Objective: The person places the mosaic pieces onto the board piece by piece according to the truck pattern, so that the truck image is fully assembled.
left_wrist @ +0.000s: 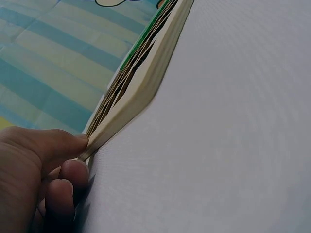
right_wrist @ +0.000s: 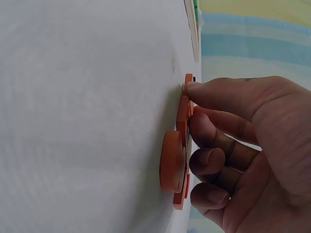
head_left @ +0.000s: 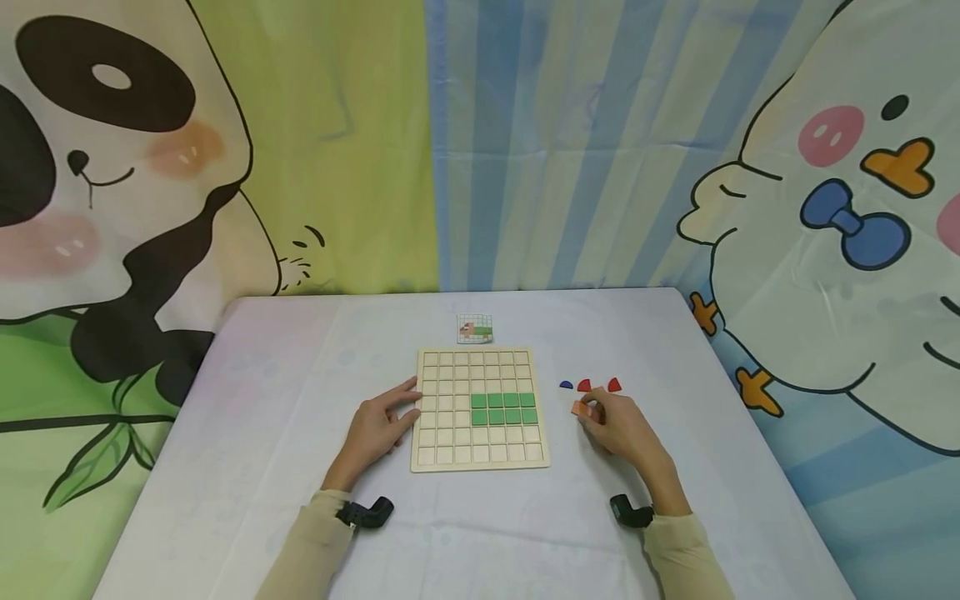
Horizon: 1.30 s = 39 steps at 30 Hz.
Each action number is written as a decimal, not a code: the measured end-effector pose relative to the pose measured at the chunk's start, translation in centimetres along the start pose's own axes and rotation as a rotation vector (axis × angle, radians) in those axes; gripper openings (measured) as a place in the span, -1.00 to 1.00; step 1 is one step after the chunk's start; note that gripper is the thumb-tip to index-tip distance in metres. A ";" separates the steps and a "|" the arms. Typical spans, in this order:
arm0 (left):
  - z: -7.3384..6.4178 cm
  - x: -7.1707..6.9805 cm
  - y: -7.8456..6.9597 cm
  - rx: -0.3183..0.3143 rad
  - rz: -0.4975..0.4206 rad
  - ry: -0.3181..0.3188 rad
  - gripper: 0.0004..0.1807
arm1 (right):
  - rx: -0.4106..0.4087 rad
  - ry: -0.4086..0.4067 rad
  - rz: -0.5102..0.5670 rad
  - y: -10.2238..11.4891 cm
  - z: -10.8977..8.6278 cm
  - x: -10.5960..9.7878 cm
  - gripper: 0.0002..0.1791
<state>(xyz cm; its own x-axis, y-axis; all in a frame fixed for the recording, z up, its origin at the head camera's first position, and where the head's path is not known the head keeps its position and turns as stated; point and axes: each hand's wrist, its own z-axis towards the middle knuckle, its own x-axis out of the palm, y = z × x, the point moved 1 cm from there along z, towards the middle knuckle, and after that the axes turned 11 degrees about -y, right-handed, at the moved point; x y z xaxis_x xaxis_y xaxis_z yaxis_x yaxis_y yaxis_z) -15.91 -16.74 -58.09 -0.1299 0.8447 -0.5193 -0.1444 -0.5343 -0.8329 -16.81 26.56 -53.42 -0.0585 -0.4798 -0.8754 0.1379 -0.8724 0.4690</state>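
A pale wooden grid board (head_left: 442,455) lies in the middle of the table, with a block of green square tiles (head_left: 504,409) in its right part. Along its left edge, my left hand (head_left: 373,427) rests with index finger and thumb touching the rim; the left wrist view shows the thumb tip at the board's corner. To the right of the board, my right hand (head_left: 617,422) pinches an orange piece (right_wrist: 188,78) between thumb and index finger, close over the table. Other orange pieces, one of them rounded (right_wrist: 171,161), show beside its curled fingers in the right wrist view.
Beyond the right hand lie a blue half-round piece (head_left: 566,384) and red wedge pieces (head_left: 614,384). A small picture card (head_left: 475,330) lies behind the board. The white-covered table (head_left: 480,550) ends at printed curtains (head_left: 517,150).
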 end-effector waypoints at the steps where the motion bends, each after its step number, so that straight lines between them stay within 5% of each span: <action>1: 0.0 0.0 0.0 -0.003 0.000 -0.001 -0.63 | 0.002 -0.001 -0.001 0.0 0.0 0.0 -0.73; 39: 0.0 0.2 0.2 -0.016 -0.019 -0.013 -0.63 | 0.029 0.009 -0.019 1.1 0.1 0.0 -0.73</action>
<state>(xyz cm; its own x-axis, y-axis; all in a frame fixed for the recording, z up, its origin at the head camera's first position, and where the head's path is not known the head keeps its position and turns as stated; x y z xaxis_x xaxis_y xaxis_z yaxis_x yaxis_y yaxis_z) -15.99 -16.65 -58.32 -0.1399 0.8539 -0.5013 -0.1314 -0.5178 -0.8453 -16.76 25.65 -52.87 -0.0524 -0.4620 -0.8853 0.1085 -0.8839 0.4549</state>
